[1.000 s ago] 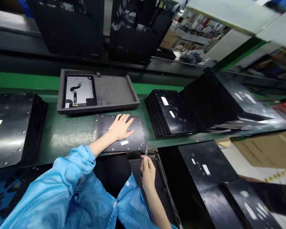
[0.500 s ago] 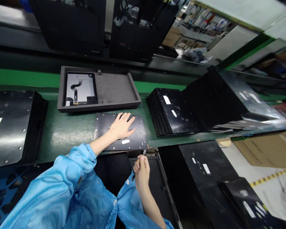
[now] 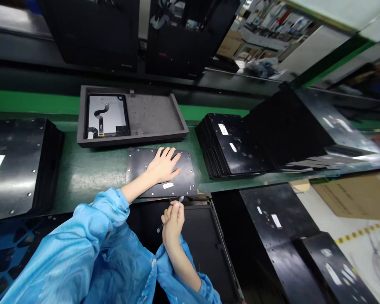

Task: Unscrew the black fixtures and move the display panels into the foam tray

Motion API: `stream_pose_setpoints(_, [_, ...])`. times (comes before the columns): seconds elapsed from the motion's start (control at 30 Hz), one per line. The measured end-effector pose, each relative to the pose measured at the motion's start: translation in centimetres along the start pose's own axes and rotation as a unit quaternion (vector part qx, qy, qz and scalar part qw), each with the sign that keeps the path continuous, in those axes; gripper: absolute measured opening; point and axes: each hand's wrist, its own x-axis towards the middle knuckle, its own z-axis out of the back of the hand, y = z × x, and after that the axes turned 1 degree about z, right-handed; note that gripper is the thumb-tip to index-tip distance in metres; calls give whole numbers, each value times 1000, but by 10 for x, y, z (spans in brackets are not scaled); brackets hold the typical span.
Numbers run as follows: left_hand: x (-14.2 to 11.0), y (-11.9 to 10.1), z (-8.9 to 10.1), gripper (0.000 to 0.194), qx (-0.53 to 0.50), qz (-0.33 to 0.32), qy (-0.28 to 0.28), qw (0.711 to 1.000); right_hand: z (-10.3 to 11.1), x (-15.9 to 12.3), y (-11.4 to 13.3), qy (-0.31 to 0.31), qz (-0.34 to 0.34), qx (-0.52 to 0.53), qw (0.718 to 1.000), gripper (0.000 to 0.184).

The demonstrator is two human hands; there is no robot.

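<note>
A dark flat panel (image 3: pixel 139 162) with small pale dots along its edges and a white label lies on the green bench. My left hand (image 3: pixel 163 166) rests flat on it, fingers spread. Just below the panel's front edge, my right hand (image 3: pixel 173 220) is closed around a thin tool (image 3: pixel 160 228). Its pale, flattish tip points up at the edge and its dark end sticks out at the lower left; its exact kind is unclear. I cannot tell whether the tip touches the panel. Behind the panel, a grey foam tray (image 3: pixel 156 114) holds a screen module (image 3: pixel 112 114) with a black ribbon cable.
To the left is a stack of large dark panels (image 3: pixel 12 160). Another stack of black panels (image 3: pixel 237 147) stands on the right. More dark panels (image 3: pixel 278 211) lie at the lower right, near a cardboard box (image 3: pixel 357 194). A dark tray (image 3: pixel 205 245) sits below the bench edge.
My right hand has moved left along the panel's front edge with the tool, from near the right corner. My left hand stays flat on the panel.
</note>
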Motion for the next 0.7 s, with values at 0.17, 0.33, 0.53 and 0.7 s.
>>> stream_pose_setpoints(0.17, [0,1,1,66,1,-2,0,1000,2,0,-3,189,-42,-103,976,57])
stream_pose_setpoints(0.33, [-3,1,1,66,-11,-14,-1,1000,29,22,27,252,-1,-190,949,52])
stream_pose_setpoints(0.53, [-4,1,2,66,-19,-12,-1,1000,63,42,51,282,69,-304,908,45])
stream_pose_setpoints(0.7, [-3,0,7,66,-16,-12,12,1000,82,54,63,284,82,-336,894,40])
